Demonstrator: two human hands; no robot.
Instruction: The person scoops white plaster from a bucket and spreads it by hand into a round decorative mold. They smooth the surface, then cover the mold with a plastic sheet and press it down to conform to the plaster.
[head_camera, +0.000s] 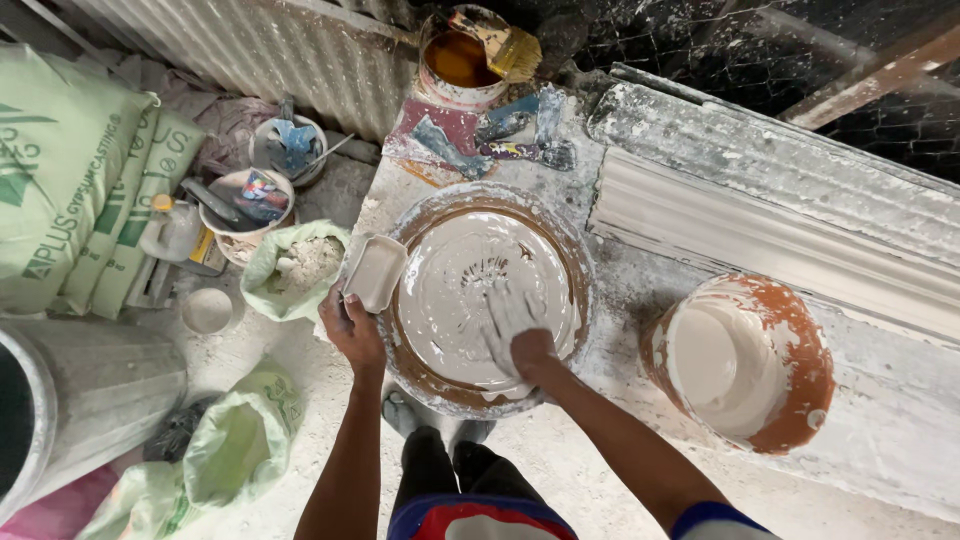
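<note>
Head view — left hand (352, 330) fingers grip small tray (374, 272), long axis up-frame; right hand (516, 325) fingers spread in basin (488, 296).

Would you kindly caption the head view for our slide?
Right hand stirs white slurry in a wide basin; left hand holds a small tub.

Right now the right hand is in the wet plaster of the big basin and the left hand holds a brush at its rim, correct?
Not quite. The head view shows the left hand holding a small white tray, not a brush. The right hand is in the basin plaster.
</note>
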